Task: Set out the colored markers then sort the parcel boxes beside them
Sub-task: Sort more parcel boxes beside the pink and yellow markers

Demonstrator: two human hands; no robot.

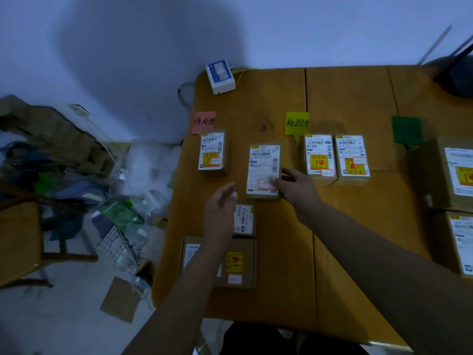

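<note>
Three colored markers lie across the wooden table (281, 252): a pink marker (204, 122), a yellow-green marker (297, 123) and a dark green marker (407, 129). One labelled parcel box (213, 152) sits below the pink marker. Two boxes (320, 157) (352, 156) sit side by side under the yellow-green one. My right hand (294, 187) grips the lower right corner of a middle box (263, 166). My left hand (221, 208) hovers open just left of that box, above a small box (244, 220) and a flat box (238, 262).
Larger boxes (450, 172) (458, 242) stand at the right edge near the dark green marker. A white device (220, 76) sits at the table's far left corner. Bags, cardboard and clutter (107, 196) cover the floor to the left. A dark object (458, 75) is at the far right.
</note>
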